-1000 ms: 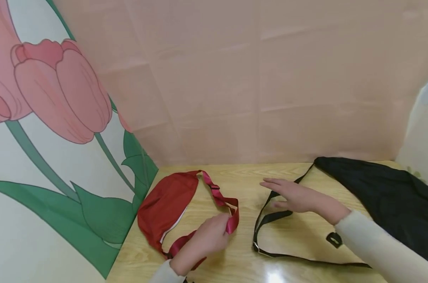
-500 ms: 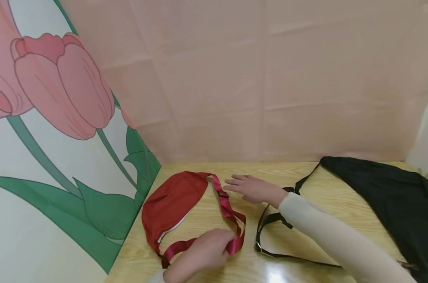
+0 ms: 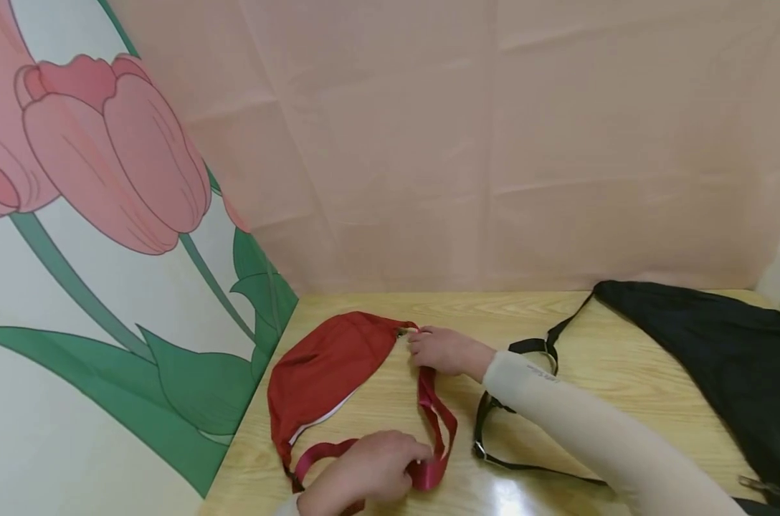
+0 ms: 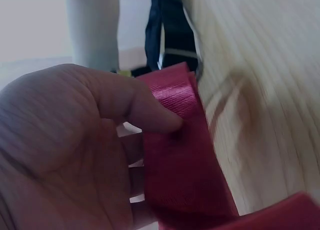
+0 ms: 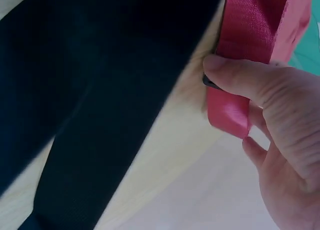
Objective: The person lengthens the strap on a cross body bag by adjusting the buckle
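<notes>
A red waist bag [image 3: 338,369] lies on the left part of the wooden table, with a white-edged zip along its lower side. Its dark red strap [image 3: 427,394] loops out to the right. Low in the head view my left hand [image 3: 377,466] pinches this strap; in the left wrist view the thumb [image 4: 160,117] presses on the webbing. Farther back, my right hand [image 3: 448,351] grips the strap close to the bag's right end. Under that thumb, the right wrist view shows part of a black slider buckle [image 5: 210,83].
On the right side lies a black bag [image 3: 693,344]. Its black strap [image 3: 545,469] with metal rings runs leftward beneath the right forearm. A pinkish-beige sheet [image 3: 390,158] stands behind the table [image 3: 467,312], and a tulip-printed panel [image 3: 106,158] borders the left.
My right hand has moved left from above the black strap and taken hold of the red strap by the bag. The left hand keeps its grip, slightly lower in view.
</notes>
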`<state>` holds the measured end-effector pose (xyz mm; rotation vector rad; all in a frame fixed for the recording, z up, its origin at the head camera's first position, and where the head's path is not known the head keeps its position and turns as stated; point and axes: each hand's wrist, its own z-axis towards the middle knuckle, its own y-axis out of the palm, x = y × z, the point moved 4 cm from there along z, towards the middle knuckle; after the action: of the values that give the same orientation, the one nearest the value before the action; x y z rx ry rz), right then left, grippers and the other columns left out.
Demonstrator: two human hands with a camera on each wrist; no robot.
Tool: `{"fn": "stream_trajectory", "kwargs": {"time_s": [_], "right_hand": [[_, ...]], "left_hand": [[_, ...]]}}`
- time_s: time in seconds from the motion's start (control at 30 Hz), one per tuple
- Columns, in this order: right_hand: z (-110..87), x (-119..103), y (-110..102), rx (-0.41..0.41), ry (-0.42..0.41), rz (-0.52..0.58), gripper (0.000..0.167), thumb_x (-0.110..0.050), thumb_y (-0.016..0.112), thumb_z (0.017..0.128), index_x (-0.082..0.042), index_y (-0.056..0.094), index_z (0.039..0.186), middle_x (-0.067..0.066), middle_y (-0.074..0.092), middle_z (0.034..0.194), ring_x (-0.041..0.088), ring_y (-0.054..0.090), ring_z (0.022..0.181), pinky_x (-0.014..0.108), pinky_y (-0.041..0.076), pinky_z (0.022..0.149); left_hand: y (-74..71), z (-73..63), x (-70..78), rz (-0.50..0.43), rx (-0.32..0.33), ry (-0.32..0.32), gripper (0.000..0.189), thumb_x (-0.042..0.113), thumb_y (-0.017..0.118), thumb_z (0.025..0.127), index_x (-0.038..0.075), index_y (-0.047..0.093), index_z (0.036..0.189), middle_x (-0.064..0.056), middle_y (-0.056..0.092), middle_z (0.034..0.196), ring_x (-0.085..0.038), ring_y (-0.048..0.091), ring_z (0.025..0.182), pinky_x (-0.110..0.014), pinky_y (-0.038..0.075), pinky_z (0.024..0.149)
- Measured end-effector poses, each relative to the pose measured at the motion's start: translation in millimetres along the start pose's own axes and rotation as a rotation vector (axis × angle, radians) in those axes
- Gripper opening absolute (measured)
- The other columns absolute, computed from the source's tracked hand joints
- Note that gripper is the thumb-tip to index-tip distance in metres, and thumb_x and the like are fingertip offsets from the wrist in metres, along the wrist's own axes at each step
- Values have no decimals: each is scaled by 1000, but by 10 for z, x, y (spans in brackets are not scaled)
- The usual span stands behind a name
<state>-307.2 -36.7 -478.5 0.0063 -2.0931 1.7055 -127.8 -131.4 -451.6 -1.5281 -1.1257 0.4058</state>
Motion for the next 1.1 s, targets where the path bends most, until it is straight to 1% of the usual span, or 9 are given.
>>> {"fn": "stream_trajectory", "kwargs": {"time_s": [0.13, 0.27, 0.37, 0.53, 0.73, 0.87, 0.93, 1.0, 1.1], "right_hand": [[-107, 146, 22, -30, 64, 141, 13, -23, 81, 87, -28, 75, 98, -8, 69, 104, 17, 62, 113, 47, 36, 115], [-245, 315, 66, -41, 124, 340, 9, -27, 80, 88, -24, 71, 89, -11, 69, 88, 12, 67, 94, 51, 33, 116], [-358, 415, 114, -29, 163, 446, 13, -27, 77, 91, -21, 67, 86, -12, 65, 80, 10, 65, 84, 54, 32, 116], [-533, 520, 121, -9, 259, 541, 20, -26, 73, 94, -19, 62, 80, -12, 59, 73, 13, 61, 79, 61, 31, 113], [-712, 574, 72, 7, 324, 589, 20, -22, 63, 101, -18, 59, 82, -10, 56, 73, 14, 58, 74, 66, 29, 111], [-851, 556, 17, 89, 320, 656, 21, -16, 59, 102, -16, 55, 82, -10, 50, 67, 8, 50, 66, 68, 28, 110], [-910, 521, -28, 148, 291, 696, 20, -13, 58, 103, -16, 54, 83, -11, 49, 66, 6, 47, 62, 67, 30, 110], [-967, 476, -87, 190, 267, 747, 18, -14, 57, 103, -17, 55, 86, -12, 49, 68, 5, 45, 63, 59, 38, 105], [-1067, 389, -187, 220, 244, 823, 12, -25, 63, 101, -18, 57, 94, -10, 50, 74, 8, 44, 69, 40, 47, 83]], "left_hand": [[29, -11, -227, 29, -31, -123, 38, -5, 67, 81, 33, 66, 86, 13, 52, 74, -6, 45, 66, -24, 42, 62], [2, -77, -467, 93, 56, -196, 35, -4, 67, 80, 30, 69, 87, 13, 57, 77, -6, 51, 70, -26, 45, 65], [-15, -115, -642, 50, 116, -228, 30, -3, 66, 77, 25, 67, 85, 12, 56, 76, -6, 50, 69, -27, 44, 63], [-45, -77, -911, -65, 152, -268, 23, -2, 63, 80, 20, 62, 86, 8, 55, 75, -10, 45, 68, -28, 40, 60], [-139, 32, -1156, -60, 259, -316, 22, -2, 59, 89, 17, 65, 98, 3, 63, 86, -13, 54, 75, -32, 48, 67], [-223, 74, -1260, -46, 348, -364, 18, 0, 60, 95, 14, 66, 104, -1, 68, 95, -15, 60, 82, -35, 53, 74], [-264, 79, -1283, -32, 373, -383, 16, 1, 62, 94, 13, 66, 104, -3, 68, 95, -17, 61, 82, -35, 53, 74], [-310, 72, -1286, -22, 394, -388, 16, 0, 64, 92, 12, 67, 103, -5, 68, 95, -19, 62, 81, -37, 54, 72], [-379, 47, -1282, -39, 411, -394, 18, 0, 61, 91, 11, 69, 102, -6, 71, 98, -20, 63, 80, -37, 53, 70]]}}
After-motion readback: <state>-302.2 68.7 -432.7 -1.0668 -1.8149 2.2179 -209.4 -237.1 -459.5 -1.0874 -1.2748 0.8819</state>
